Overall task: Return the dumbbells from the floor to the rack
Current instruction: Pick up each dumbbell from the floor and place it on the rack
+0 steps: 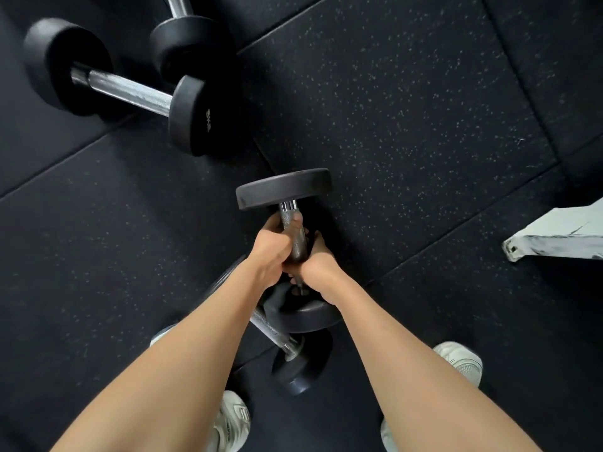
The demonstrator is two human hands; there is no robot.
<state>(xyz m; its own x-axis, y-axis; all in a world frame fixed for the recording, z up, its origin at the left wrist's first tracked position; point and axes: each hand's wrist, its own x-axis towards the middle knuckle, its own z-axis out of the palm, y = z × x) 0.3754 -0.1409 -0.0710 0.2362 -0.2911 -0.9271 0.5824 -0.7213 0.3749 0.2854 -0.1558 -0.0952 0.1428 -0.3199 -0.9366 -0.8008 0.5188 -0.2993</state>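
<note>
A black dumbbell point(283, 188) with a chrome knurled handle stands nearly on end in the middle of the view. My left hand point(272, 247) and my right hand point(318, 267) are both wrapped around its handle, left above, right below. Its lower head point(313, 316) shows under my right wrist. Beneath my arms another dumbbell point(295, 363) lies on the floor, partly hidden. A third dumbbell point(124, 89) lies at the upper left, and one more dumbbell point(189, 44) sits just behind it, cut off by the frame's top edge. No rack is in view.
The floor point(408, 125) is black speckled rubber tiles. A white metal foot point(554, 236) of some equipment juts in from the right edge. My white shoes, the left shoe point(228, 422) and the right shoe point(463, 360), stand on either side of the lower dumbbell.
</note>
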